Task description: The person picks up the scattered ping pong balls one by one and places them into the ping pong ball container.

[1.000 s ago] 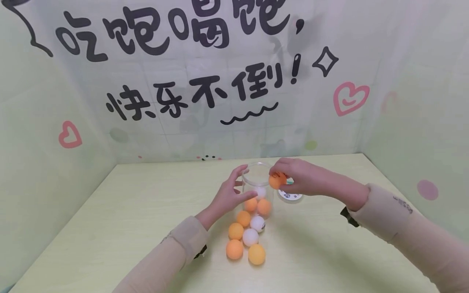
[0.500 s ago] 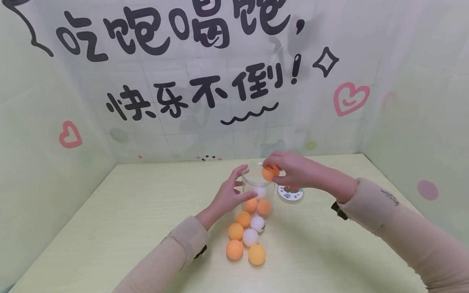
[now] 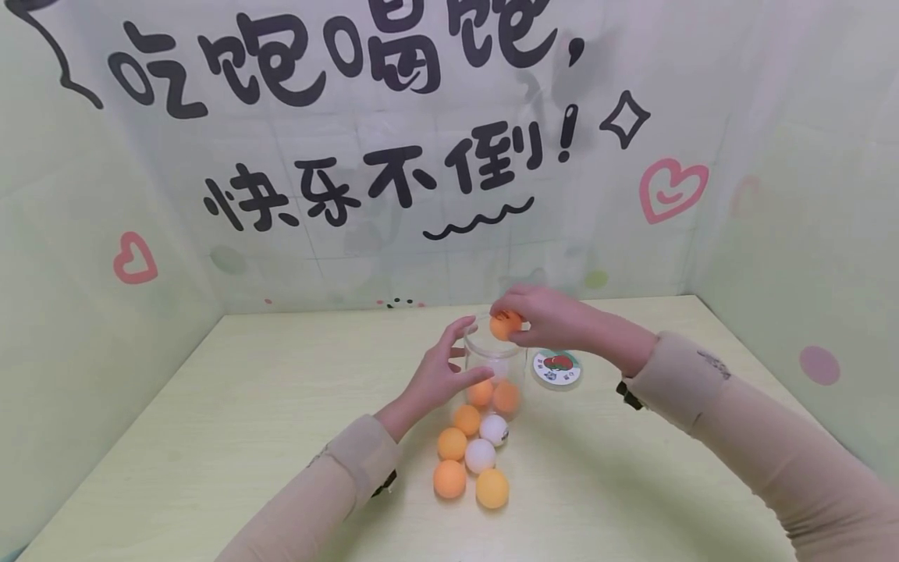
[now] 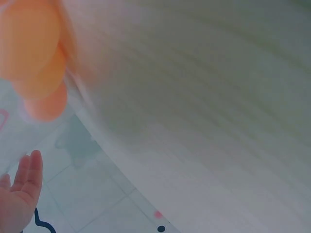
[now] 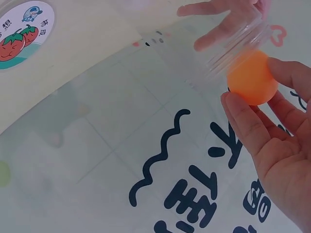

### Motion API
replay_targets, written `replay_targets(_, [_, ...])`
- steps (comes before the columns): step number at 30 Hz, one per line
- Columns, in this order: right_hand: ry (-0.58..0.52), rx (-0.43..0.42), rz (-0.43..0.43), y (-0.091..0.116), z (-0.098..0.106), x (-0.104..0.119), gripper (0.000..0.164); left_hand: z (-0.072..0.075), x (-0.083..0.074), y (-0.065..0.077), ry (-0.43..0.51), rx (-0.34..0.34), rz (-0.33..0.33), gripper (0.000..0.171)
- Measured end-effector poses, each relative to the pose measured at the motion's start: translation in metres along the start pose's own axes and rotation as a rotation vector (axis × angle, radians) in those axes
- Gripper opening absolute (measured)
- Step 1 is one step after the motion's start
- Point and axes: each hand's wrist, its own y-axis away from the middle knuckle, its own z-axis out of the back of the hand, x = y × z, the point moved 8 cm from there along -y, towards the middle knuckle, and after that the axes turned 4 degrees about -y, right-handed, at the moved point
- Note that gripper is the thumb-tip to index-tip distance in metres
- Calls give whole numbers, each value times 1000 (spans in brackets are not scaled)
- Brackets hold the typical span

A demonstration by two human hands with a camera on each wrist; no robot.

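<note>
A clear jar (image 3: pixel 518 367) stands upright on the table, with a white ball and two orange balls (image 3: pixel 506 397) showing through its wall. My left hand (image 3: pixel 438 375) holds the jar from the left, thumb in front and fingers round the far side. Between thumb and fingers, my right hand (image 3: pixel 562 318) pinches an orange ping-pong ball (image 3: pixel 502 327) at the jar's mouth. In the right wrist view that ball (image 5: pixel 252 77) sits close by the transparent rim. Nearer on the table, orange ping-pong balls (image 3: pixel 452 444) and two white ones (image 3: pixel 481 456) lie in a cluster.
A round lid (image 3: pixel 558 368) with a tomato picture lies right of the jar. The pale wooden table (image 3: pixel 246 437) reaches back to a printed curtain (image 3: pixel 316 257), which also hangs along both sides.
My right hand has carried the orange ball leftward, from beside the jar to its mouth, uncovering the lid. The left hand and the balls on the table have stayed in place.
</note>
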Motion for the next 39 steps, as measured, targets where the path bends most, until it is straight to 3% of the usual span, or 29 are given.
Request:
replay_targets(18, [-35,44,-5,-12,-11,-5,27,0,-1,1,-4,5,4,79])
replay_targets(26, [-42,-46,65,-1,-5,5,26,0,2,0,-11,-3,-10,78])
replay_targets(32, [-31,-141,156,18,0,29,26,-1,3,0,-7,12,-7,80])
replay_targets(39, [-22,-132,294,40,-22,50,27,-1,4,-1,-6,16,5,79])
